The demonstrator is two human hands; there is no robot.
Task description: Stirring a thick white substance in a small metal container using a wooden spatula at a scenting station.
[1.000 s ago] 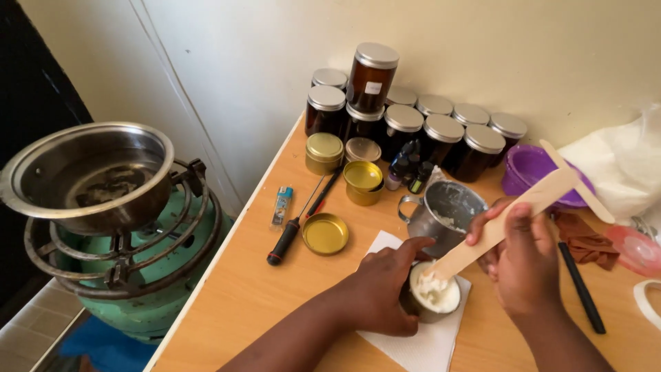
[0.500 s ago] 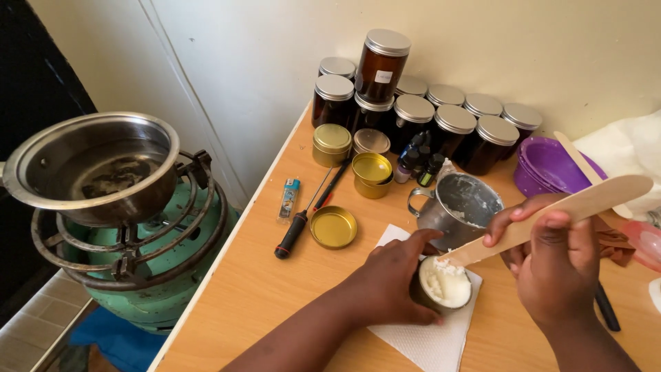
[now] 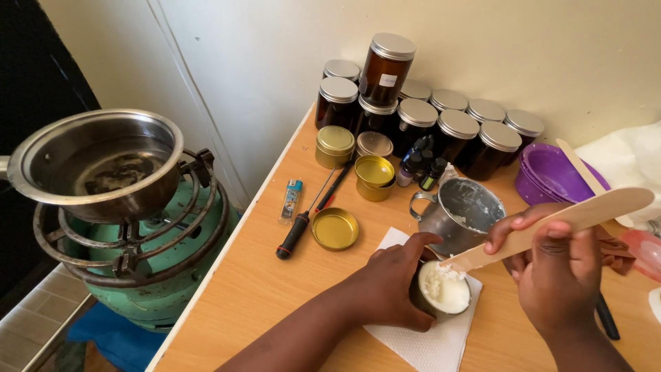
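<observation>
My left hand point(image 3: 392, 282) grips a small round tin point(image 3: 442, 289) filled with white wax, which rests on a white paper napkin point(image 3: 427, 344). My right hand point(image 3: 554, 269) holds a flat wooden stick point(image 3: 551, 224); its lower tip touches the wax at the tin's far rim. Just behind the tin stands a small metal pitcher point(image 3: 461, 210) smeared white inside.
Several dark lidded jars point(image 3: 420, 114) line the wall, with gold tins point(image 3: 375, 176), a loose gold lid point(image 3: 335, 228), a screwdriver point(image 3: 296, 231), a lighter point(image 3: 291, 196) and purple bowls point(image 3: 551, 172) nearby. A steel pot point(image 3: 96, 162) sits on a green gas burner point(image 3: 158, 275) left of the table edge.
My right hand has tilted the stick flatter, so its upper end swung out to the right. My left hand has kept its hold on the tin.
</observation>
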